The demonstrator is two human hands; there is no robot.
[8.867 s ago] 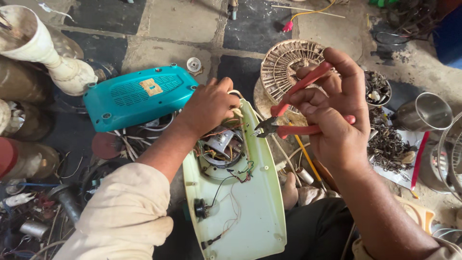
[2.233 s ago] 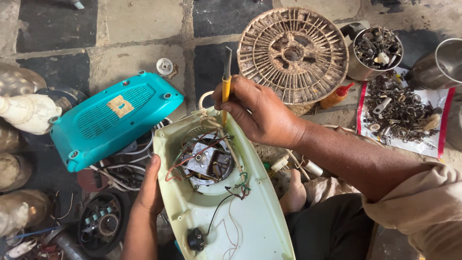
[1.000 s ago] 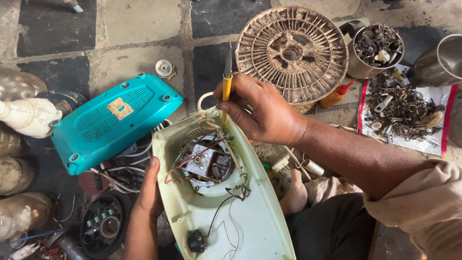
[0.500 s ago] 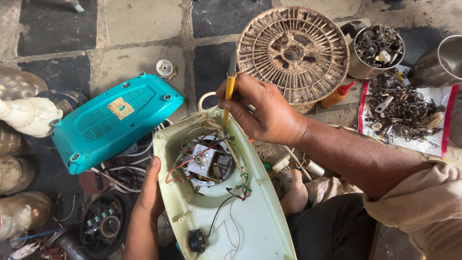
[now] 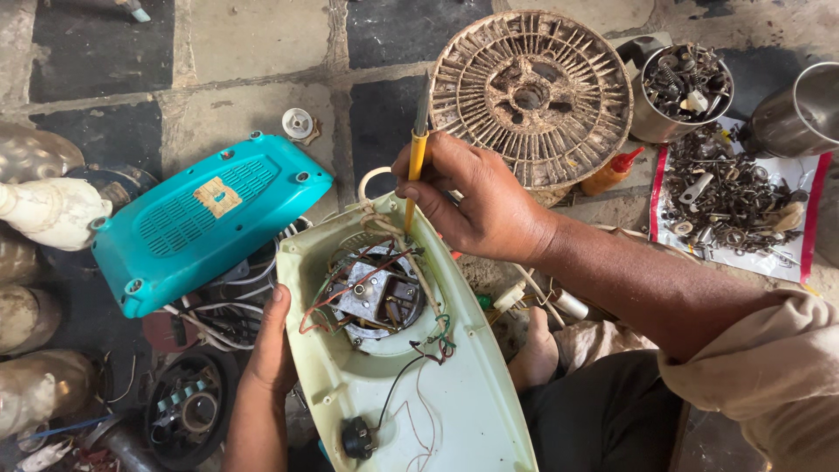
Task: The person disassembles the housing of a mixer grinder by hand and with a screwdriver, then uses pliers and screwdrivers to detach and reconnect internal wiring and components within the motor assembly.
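Observation:
A pale green appliance housing (image 5: 454, 411) lies open in front of me, with a motor (image 5: 383, 295) and loose red, white and black wires inside. My right hand (image 5: 476, 197) grips a yellow-handled screwdriver (image 5: 416, 162) upright, its tip down at the housing's far rim among the wires. My left hand (image 5: 273, 345) presses flat against the housing's left side, steadying it.
A teal cover plate (image 5: 201, 218) lies to the left over tangled wires. A dirty round fan grille (image 5: 533, 92) lies beyond. At the right stand a tin of scrap parts (image 5: 683, 87), a steel pot (image 5: 800, 109) and a sheet with loose hardware (image 5: 730, 205). My bare foot (image 5: 535, 354) rests beside the housing.
Long ago my right hand held red pliers; now it holds the screwdriver. Over the last second the screwdriver has shifted only slightly at the rim. My left hand has stayed on the housing's side.

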